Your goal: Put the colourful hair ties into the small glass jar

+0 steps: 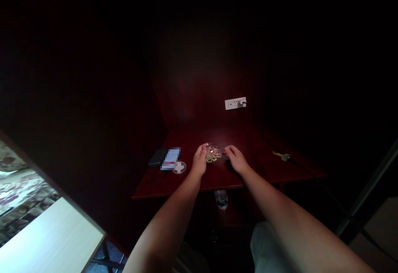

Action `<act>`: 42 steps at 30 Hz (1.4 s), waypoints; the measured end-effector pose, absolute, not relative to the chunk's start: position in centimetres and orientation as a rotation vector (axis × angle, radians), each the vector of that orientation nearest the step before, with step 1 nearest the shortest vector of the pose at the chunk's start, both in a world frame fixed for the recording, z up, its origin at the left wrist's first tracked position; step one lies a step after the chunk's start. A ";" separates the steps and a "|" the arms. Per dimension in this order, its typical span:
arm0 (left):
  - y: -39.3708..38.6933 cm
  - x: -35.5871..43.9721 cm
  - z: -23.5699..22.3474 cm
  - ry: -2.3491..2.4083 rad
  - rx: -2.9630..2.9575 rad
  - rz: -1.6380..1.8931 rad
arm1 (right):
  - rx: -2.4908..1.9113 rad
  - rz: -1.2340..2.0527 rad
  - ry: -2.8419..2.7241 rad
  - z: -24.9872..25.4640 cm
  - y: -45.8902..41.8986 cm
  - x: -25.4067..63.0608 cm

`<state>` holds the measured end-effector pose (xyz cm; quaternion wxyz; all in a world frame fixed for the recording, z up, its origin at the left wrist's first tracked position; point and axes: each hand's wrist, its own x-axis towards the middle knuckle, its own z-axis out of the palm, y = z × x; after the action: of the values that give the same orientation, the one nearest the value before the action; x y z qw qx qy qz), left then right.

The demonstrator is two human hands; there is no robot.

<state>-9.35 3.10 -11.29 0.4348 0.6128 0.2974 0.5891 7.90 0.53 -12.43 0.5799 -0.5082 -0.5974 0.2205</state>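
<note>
On the dark red desk [183, 184], a clear plastic container [214, 145] lies tipped between my hands. Small coloured elastic hair ties [214, 156], in pastel yellow, green and pink, are bunched in and at it; whether some lie on the desk is hard to tell. My left hand [200, 159] grips the container's left side, its fingers closed. My right hand [234, 157] is just right of the hair ties, fingertips pinched together; what they hold, if anything, is too small to make out. A round clear lid [179, 167] with a white label rests left of my left hand.
A black case [157, 158] and a blurred-out phone-like rectangle [171, 158] lie on the desk's left side. A yellow-tagged cable [285, 157] runs along the right. A white power socket [235, 103] is on the back wall. A plastic bottle [221, 199] stands below the desk's front edge.
</note>
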 end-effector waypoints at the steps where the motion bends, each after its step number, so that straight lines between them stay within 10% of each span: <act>1: 3.2 -9.4 -11.3 0.721 1.519 1.467 | -1.170 0.532 -1.405 -12.3 0.4 7.8; 42: 3.4 -9.6 -11.7 0.861 1.558 1.326 | -1.057 0.426 -1.478 -11.4 -1.2 6.5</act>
<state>-9.62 3.43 -11.68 0.4446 0.6288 0.3472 0.5352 6.53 -1.19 -11.45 0.5950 -0.4552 -0.6364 0.1835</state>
